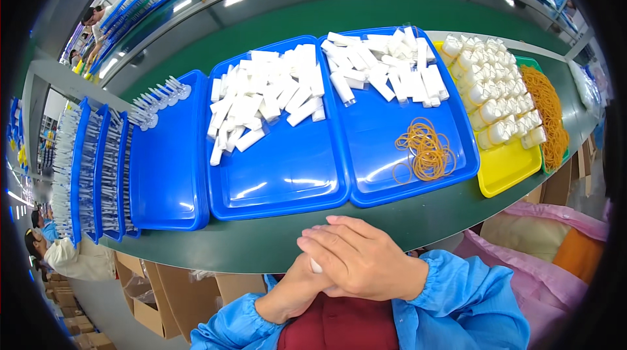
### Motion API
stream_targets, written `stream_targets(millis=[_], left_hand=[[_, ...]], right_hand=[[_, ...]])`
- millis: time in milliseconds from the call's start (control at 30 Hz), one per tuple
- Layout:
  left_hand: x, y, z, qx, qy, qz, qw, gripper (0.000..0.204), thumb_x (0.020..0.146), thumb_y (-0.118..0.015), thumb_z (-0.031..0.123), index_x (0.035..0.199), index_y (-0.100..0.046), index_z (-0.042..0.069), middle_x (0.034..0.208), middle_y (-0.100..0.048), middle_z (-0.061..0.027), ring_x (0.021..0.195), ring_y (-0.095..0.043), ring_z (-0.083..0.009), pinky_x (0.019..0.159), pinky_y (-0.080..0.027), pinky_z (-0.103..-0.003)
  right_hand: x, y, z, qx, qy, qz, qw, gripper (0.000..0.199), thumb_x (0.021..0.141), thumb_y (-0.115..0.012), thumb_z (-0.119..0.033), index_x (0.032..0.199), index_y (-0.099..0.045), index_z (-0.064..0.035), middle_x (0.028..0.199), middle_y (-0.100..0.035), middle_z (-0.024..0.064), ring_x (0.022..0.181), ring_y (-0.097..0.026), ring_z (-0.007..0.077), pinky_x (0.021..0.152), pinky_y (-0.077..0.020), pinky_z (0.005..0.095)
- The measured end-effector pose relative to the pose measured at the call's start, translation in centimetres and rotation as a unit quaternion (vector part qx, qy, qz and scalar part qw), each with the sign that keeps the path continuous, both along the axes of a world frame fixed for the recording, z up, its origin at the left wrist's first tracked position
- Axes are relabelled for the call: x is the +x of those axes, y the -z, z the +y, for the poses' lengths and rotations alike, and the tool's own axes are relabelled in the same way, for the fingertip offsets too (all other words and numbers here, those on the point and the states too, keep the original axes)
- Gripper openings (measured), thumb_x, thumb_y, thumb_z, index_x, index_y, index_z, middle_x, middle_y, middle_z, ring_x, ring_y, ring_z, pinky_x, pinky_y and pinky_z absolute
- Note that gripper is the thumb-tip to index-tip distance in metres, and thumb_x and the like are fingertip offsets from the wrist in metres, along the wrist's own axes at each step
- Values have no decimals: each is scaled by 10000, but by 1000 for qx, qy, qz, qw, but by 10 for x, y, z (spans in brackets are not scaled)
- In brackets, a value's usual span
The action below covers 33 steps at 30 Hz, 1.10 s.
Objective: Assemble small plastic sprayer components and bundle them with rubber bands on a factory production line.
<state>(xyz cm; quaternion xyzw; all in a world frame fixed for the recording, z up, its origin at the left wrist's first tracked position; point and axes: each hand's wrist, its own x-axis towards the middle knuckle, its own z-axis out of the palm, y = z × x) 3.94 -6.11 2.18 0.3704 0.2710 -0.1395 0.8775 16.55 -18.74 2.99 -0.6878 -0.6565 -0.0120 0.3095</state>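
Lying across the left hand (297, 288), the right hand (362, 255) has its fingers pressed together and pointing left — the left hand's fingers are mostly covered, so I cannot tell how they are set. A small white piece (316, 267) shows between the 2 hands, its full shape hidden. It is just off the near edge of the dark green table (261, 242), in front of a dark red garment (339, 324).

In the middle of the table, 2 wide blue plastic trays (281, 183) stand side by side. Short white cylindrical rolls (261, 95) lie heaped in the far part of each, and a loose tangle of amber rubber bands (428, 154) rests at the near right of the right-hand tray. To the right, a yellow plastic tray (506, 174) holds rows of bundled white rolls (490, 92); beyond it, a thick heap of amber bands (545, 115) fills a green tray (529, 61). To the left — a narrower blue tray (166, 174), with white stemmed plastic pieces (163, 98) at its far end.
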Motion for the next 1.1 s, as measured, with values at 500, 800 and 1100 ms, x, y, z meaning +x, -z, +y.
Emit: stream_targets(millis=[500, 800, 1100], left_hand=[[3, -5, -4, 354, -36, -19, 934, 173, 865, -764, 14, 917, -599, 17, 765, -653, -55, 628, -601, -90, 578, -496, -252], [38, -10, 5, 349, -204, -231, 885, 258, 842, -750, -105, 918, -539, 23, 944, -726, -158, 915, -706, -177, 809, -578, -304], [28, -22, 27, 293, 86, -213, 928, 254, 883, -781, 87, 1019, -582, 6, 874, -705, -109, 841, -716, -224, 803, -574, -356]], right_hand=[[124, 10, -44, -89, 224, -35, 970, 128, 810, -756, -136, 880, -652, -114, 901, -593, 52, 950, -536, 284, 804, -387, 420], [40, -32, -8, 76, -15, 357, 931, 230, 902, -691, -29, 1093, -565, -55, 967, -629, 91, 835, -611, 234, 776, -455, 367], [49, -20, 13, 68, -58, 132, 987, 681, 812, -814, -402, 1358, -582, -67, 1271, -683, 81, 1124, -668, 193, 1047, -422, 425]])
